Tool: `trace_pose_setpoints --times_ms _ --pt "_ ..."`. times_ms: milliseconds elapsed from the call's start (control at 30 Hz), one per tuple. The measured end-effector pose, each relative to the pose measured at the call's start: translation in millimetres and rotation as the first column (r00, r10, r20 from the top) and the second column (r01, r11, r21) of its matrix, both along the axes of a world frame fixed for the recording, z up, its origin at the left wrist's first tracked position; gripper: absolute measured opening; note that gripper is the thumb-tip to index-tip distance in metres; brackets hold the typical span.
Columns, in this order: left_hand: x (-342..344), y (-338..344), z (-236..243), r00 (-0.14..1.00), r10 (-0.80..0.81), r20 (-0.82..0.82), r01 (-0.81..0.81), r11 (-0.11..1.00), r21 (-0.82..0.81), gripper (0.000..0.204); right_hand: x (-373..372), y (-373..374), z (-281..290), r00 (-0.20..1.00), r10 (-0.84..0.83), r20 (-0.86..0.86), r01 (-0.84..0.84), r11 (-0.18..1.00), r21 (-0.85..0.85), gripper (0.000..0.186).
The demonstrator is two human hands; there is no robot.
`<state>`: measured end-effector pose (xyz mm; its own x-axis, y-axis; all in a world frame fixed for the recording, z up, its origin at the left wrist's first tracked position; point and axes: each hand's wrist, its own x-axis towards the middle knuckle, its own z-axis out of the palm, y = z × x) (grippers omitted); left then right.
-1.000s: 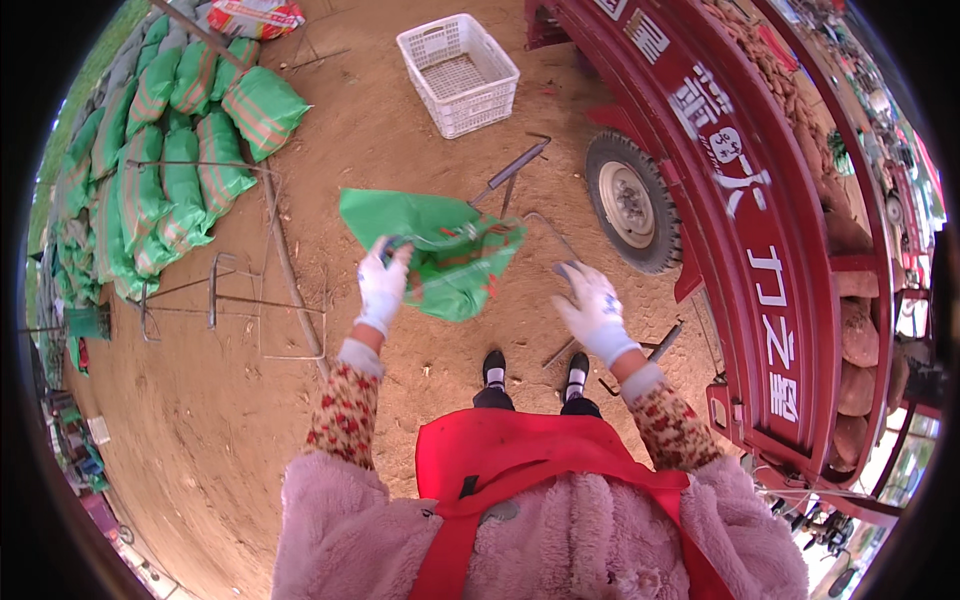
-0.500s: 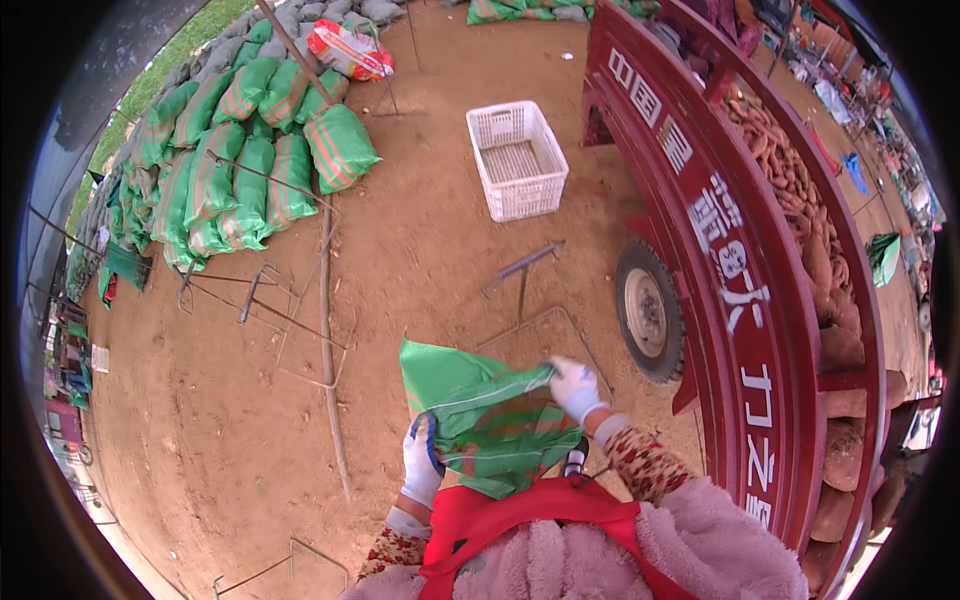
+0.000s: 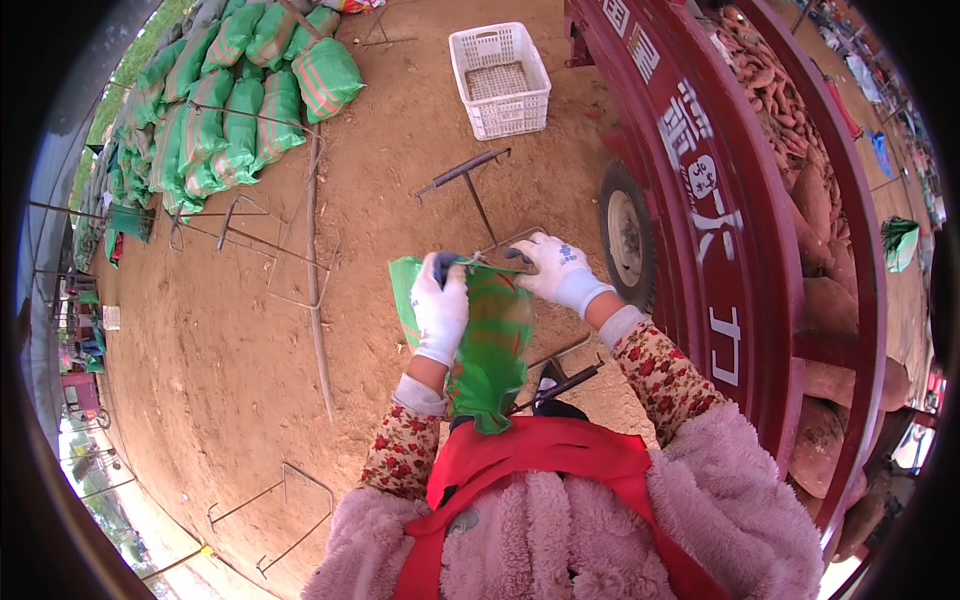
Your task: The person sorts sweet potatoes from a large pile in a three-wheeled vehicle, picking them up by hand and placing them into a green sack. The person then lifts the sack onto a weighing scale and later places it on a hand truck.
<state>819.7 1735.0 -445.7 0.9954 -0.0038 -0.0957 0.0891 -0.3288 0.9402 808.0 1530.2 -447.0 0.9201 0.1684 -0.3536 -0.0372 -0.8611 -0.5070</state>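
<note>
An unfilled green woven sack [image 3: 490, 340] with faint orange stripes hangs in front of my red apron. My left hand [image 3: 440, 310], in a white glove with dark fingertips, grips its upper edge at the left. Beside the sack's upper right corner, my right hand [image 3: 560, 270] in a matching glove has thumb and fingers apart; its thumb meets or overlaps the sack's edge. Just beyond the hands stands a metal frame with a T-shaped top bar [image 3: 465, 172]. A second dark bar [image 3: 560, 385] shows right of the sack, near my shoe.
A white plastic crate [image 3: 500, 80] sits on the dirt ahead. To the right is a dark red trailer [image 3: 700, 200] with a wheel [image 3: 628, 235], loaded with sweet potatoes [image 3: 780, 120]. Filled green sacks [image 3: 235, 110] are piled far left. Thin metal frames [image 3: 270, 500] and a pole [image 3: 318, 270] lie leftward.
The sack has turned more upright and hangs narrower. My left hand has moved up to its top edge; my right hand has loosened its closed grip and spread its fingers. The view has tilted nearer.
</note>
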Motion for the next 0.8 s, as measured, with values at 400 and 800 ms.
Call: trace_pose_setpoints --times_ms 400,800 --pt "-3 1 36 0.978 0.21 -0.003 -0.186 0.859 -0.476 0.008 -44 -20 -51 0.918 -0.397 -0.023 0.395 0.917 -0.056 0.035" --pt "-89 65 -45 0.97 -0.239 0.047 0.136 0.691 0.71 0.044 0 -75 -23 0.995 -0.095 -0.003 0.094 0.985 0.144 0.022"
